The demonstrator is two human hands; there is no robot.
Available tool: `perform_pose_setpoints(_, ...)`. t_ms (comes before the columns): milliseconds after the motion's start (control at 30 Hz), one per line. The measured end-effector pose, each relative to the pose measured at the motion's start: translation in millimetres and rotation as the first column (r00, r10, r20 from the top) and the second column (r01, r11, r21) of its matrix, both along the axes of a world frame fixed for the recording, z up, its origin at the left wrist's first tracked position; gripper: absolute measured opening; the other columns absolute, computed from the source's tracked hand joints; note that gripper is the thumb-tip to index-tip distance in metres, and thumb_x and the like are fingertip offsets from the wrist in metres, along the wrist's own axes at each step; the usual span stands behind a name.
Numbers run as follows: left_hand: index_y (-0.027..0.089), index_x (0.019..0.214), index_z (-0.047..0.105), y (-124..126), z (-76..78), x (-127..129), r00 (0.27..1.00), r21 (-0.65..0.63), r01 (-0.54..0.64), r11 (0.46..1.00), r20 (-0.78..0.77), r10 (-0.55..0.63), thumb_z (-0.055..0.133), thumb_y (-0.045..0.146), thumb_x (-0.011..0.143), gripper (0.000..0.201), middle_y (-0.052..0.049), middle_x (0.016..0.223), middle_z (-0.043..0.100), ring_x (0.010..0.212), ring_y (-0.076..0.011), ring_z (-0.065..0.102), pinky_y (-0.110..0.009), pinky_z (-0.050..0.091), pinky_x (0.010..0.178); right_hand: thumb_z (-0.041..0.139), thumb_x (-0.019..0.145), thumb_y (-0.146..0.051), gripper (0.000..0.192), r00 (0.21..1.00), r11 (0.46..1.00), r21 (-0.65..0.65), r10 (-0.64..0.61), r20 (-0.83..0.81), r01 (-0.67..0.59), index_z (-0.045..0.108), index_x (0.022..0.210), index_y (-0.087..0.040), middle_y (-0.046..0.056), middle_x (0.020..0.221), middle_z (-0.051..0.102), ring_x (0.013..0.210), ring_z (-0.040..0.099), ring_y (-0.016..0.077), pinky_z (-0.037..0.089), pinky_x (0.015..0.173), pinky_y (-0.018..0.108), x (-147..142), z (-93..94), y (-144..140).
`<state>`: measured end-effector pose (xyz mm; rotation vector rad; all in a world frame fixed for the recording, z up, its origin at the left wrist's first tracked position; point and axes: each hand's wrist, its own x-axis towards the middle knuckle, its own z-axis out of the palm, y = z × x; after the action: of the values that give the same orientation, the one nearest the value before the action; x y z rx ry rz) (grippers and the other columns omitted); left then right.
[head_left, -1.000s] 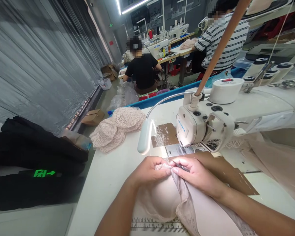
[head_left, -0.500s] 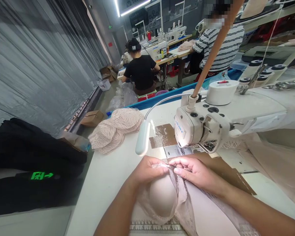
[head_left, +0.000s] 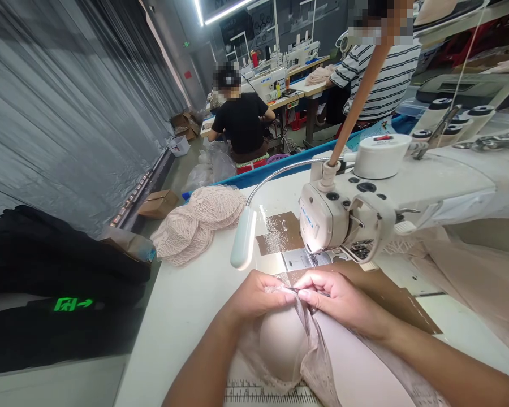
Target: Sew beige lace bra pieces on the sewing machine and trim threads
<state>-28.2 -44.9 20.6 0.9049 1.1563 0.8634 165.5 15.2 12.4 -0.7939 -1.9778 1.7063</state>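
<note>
A pale pink lace-edged bra (head_left: pixel 282 342) with a smooth moulded cup lies in front of the sewing machine (head_left: pixel 322 217). My left hand (head_left: pixel 257 295) pinches its upper edge between thumb and fingers. Close beside it, fingertips almost touching, my right hand (head_left: pixel 339 297) is closed on the same edge. A slim dark thing shows between the right fingers; its kind is hard to make out. Both hands are just on the near side of the needle area, and the edge they hold is partly hidden by the fingers.
Stacked lace cups (head_left: pixel 195 223) lie at the table's left. A lit lamp (head_left: pixel 244 237) on a bendable neck hangs by the machine head. A printed ruler (head_left: pixel 254 391) runs along the near edge. Pink fabric (head_left: pixel 462 277) lies at right. Two people sit at machines beyond.
The fingertips have shifted slightly along the bra's edge, and the slim dark thing shows less between them. The bra's lace folds have moved a little. The whole view has tilted slightly.
</note>
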Motion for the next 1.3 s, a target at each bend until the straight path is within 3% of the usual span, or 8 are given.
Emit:
perform_pose_setpoints(267,0.009,0.06,0.065,-0.7,-5.3,0.4,0.994,-0.015,0.046,0.999,-0.102,-0.047,0.082,0.043,0.059,0.038,0.003,0.053,0.043,0.052,-0.0075,0.037,-0.022,0.026,0.05,0.056,0.086,-0.036,0.02,0.999,0.999,0.031,0.037,0.039,-0.038,0.065,0.091,-0.018,0.003,0.086,0.065,0.081,0.06,0.0198,0.046,0.072,0.032,-3.7,-4.2,-1.4)
perform_pose_setpoints(533,0.009,0.074,0.071,0.3,-13.1,-3.4,0.984,0.024,0.076,0.997,-0.164,-0.071,0.078,0.046,0.064,0.038,-0.004,0.065,0.059,0.061,-0.0131,0.05,-0.024,0.036,0.057,0.051,0.087,-0.038,0.022,0.998,1.0,-0.012,0.009,0.067,-0.008,0.06,0.083,-0.019,0.0,0.074,0.061,0.069,0.056,0.0163,0.043,0.063,0.028,-2.4,3.4,0.6)
perform_pose_setpoints(667,0.011,0.084,0.07,-1.1,-4.9,-11.9,0.959,0.053,0.181,0.982,-0.23,-0.164,0.071,0.045,0.071,0.037,-0.006,0.079,0.063,0.072,-0.0168,0.056,-0.025,0.041,0.063,0.057,0.08,-0.047,0.027,0.94,0.974,0.223,-0.034,0.339,-0.045,0.062,0.088,-0.022,-0.001,0.067,0.056,0.063,0.054,0.0172,0.038,0.056,0.028,29.0,15.6,7.2)
perform_pose_setpoints(767,0.017,0.098,0.068,-5.6,8.8,-12.0,0.83,0.079,0.366,0.927,-0.478,-0.287,0.075,0.041,0.064,0.042,-0.006,0.097,0.063,0.086,-0.0217,0.057,-0.027,0.042,0.07,0.063,0.073,-0.051,0.036,0.831,0.943,0.32,-0.105,0.546,-0.092,0.064,0.097,-0.023,0.003,0.08,0.064,0.072,0.058,0.0221,0.041,0.061,0.03,55.5,12.5,3.5)
perform_pose_setpoints(900,0.021,0.099,0.063,-16.6,19.4,0.4,0.481,0.005,0.439,0.899,-0.846,-0.23,0.068,0.03,0.062,0.038,-0.004,0.095,0.062,0.082,-0.0228,0.056,-0.027,0.039,0.064,0.065,0.073,-0.045,0.056,0.81,0.933,0.337,-0.097,0.578,-0.129,0.054,0.125,-0.026,0.008,0.116,0.064,0.099,0.059,0.0295,0.043,0.076,0.033,60.2,-2.4,-11.9)
perform_pose_setpoints(967,0.021,0.089,0.06,-25.9,20.4,4.1,0.376,-0.032,0.439,0.898,-0.901,-0.215,0.059,0.023,0.065,0.024,-0.002,0.083,0.061,0.074,-0.0211,0.055,-0.027,0.036,0.059,0.061,0.075,-0.035,0.04,0.826,0.89,0.404,-0.058,0.56,-0.211,0.06,0.114,-0.026,0.006,0.107,0.068,0.093,0.06,0.0275,0.04,0.071,0.031,50.1,-5.2,-18.5)
perform_pose_setpoints(1100,0.02,0.073,0.05,-58.1,21.5,-11.3,0.311,-0.001,0.395,0.919,-0.941,-0.134,0.049,0.017,0.068,0.006,-0.001,0.078,0.06,0.072,-0.0195,0.055,-0.026,0.034,0.06,0.048,0.074,-0.013,0.012,0.849,0.769,0.525,0.043,0.526,-0.364,0.053,0.067,-0.021,0.0,0.067,0.061,0.063,0.054,0.0173,0.029,0.055,0.027,29.2,4.7,-21.3)
perform_pose_setpoints(1300,0.019,0.062,0.037,-115.0,29.3,-69.2,0.306,0.044,0.219,0.975,-0.952,-0.026,0.045,0.013,0.069,0.012,-0.001,0.073,0.056,0.071,-0.0175,0.055,-0.026,0.036,0.065,0.044,0.079,-0.015,0.011,0.938,0.795,0.55,0.062,0.342,-0.253,0.05,0.073,-0.021,0.002,0.075,0.059,0.069,0.053,0.0182,0.039,0.061,0.029,-7.9,24.5,-10.2)
